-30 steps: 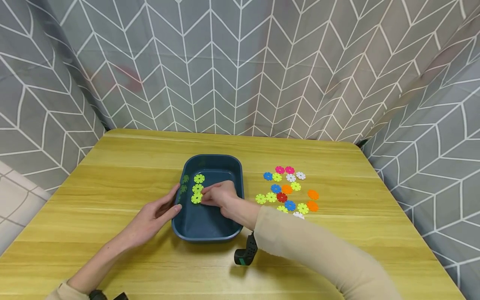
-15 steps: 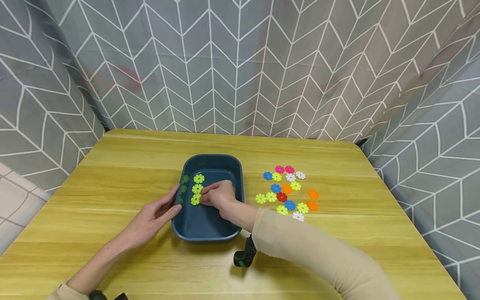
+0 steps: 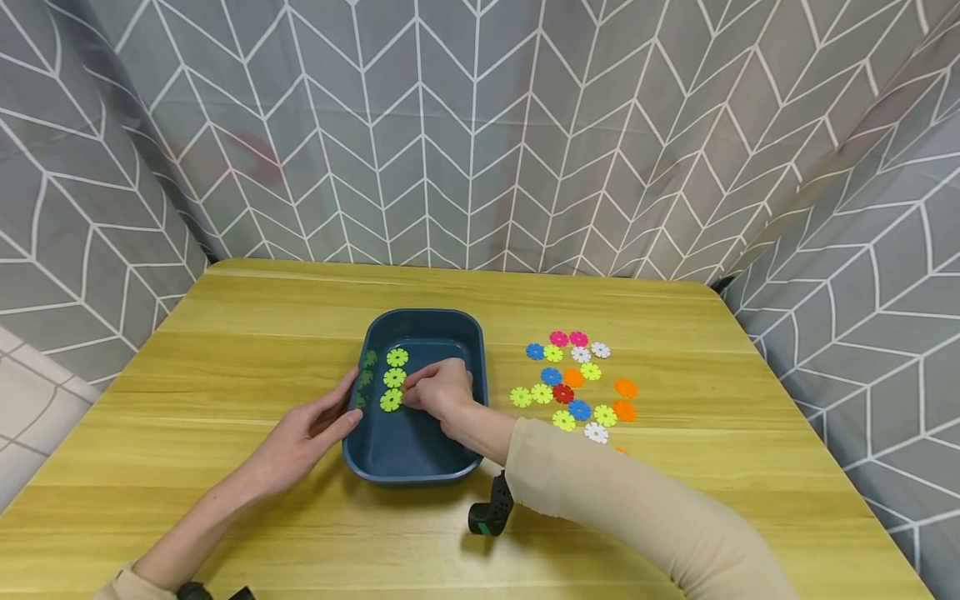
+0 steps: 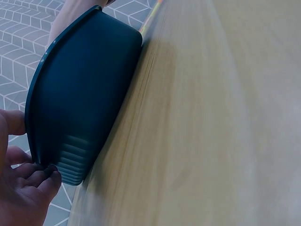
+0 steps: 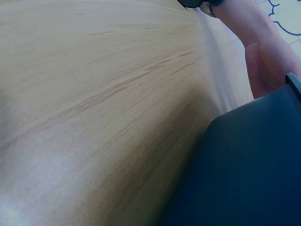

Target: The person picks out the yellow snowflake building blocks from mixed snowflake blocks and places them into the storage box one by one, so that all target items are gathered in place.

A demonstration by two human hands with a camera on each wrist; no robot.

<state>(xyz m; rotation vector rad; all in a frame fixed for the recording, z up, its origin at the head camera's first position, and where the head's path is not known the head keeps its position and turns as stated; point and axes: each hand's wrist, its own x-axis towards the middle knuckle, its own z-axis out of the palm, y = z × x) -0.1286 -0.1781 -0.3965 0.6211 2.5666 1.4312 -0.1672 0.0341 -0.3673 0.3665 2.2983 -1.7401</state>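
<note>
A dark blue plastic bin [image 3: 416,479] stands on the table. Three yellow-green notched discs lie in a column inside: a far disc [image 3: 397,357], a middle disc [image 3: 393,377] and a near disc [image 3: 391,400]. Their reflections show on the left wall. My left hand [image 3: 300,433] holds the bin's left side, thumb at the rim; the left wrist view shows its fingers [image 4: 40,176] against the outer wall. Reaching in over the right wall, my right hand [image 3: 442,390] has curled fingers, fingertips right at the near disc's right edge. I cannot tell whether they pinch it.
Right of the bin, loose discs lie scattered: several yellow-green ones, a red disc [image 3: 563,393], an orange disc [image 3: 626,388], a blue disc [image 3: 579,410], a white disc [image 3: 596,432] and a pink disc [image 3: 578,339]. My right sleeve [image 3: 600,483] crosses close by them. A patterned curtain [image 3: 465,150] hangs behind.
The near disc has shifted slightly down and left, apart from the middle one, and shows more fully beside my right fingertips. The left hand and bin stay put.
</note>
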